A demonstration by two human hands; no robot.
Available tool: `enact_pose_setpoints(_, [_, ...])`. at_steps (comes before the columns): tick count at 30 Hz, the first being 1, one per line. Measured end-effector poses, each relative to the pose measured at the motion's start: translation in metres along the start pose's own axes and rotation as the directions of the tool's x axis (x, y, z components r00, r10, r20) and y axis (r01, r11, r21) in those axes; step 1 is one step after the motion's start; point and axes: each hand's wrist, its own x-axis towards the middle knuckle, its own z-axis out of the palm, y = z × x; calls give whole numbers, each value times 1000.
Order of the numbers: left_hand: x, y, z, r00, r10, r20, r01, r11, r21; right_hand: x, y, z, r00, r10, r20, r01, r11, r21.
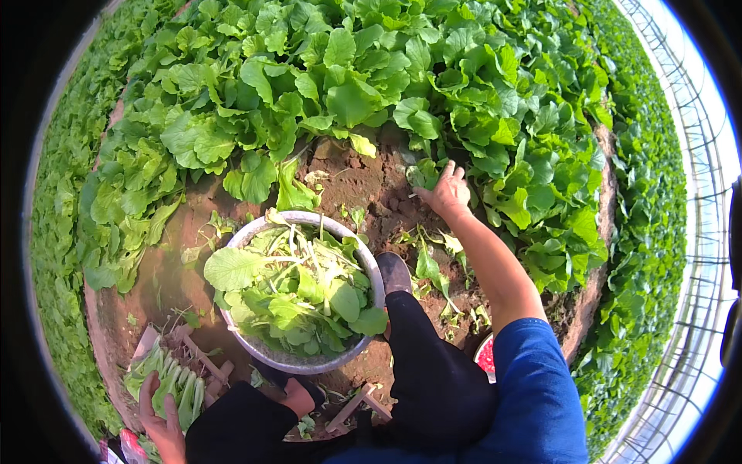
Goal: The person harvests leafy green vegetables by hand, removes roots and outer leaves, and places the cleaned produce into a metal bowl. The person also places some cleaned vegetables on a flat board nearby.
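Observation:
Beyond the basin, my right hand [451, 188] reaches to the edge of the leafy green plants [493, 116], its thumb spread from the fingers beside a low leaf; I see nothing gripped in it. At the lower left, my left hand [162, 426] is held with fingers apart, close to a bundle of picked leafy greens [179, 385] whose pale stalks lie side by side on a wooden frame [200, 354]. Between my feet and the plants stands a round basin [375, 272] heaped with loose green leaves [295, 290] and pale stems.
My shoe [395, 272] is right beside the basin. Bare soil [353, 174] bears scattered leaves. A container of small red items [486, 355] sits near my right knee. Wooden pieces [353, 406] lie between my legs. A plastic bag [133, 445] is at the lower left.

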Motion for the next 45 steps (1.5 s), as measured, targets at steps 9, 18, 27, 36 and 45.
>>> enact_pose_setpoints(9, [33,31,20,993,-88,77,80,990,112,52,22,79,992,-44,-121,106,818,566])
enact_pose_setpoints(18, [25,28,21,982,-86,170,68,992,108,-64,-17,14,987,-130,-91,141,458,878])
enact_pose_setpoints(27, [25,24,21,979,-1,205,-39,981,190,-155,-72,-49,611,-790,-51,610,428,667])
enact_pose_setpoints(36, [25,8,19,956,-95,276,41,980,194,41,86,37,969,-196,154,225,425,-877])
enact_pose_setpoints(45, [30,16,18,952,-31,305,-52,965,259,82,134,73,961,-156,227,267,328,-906])
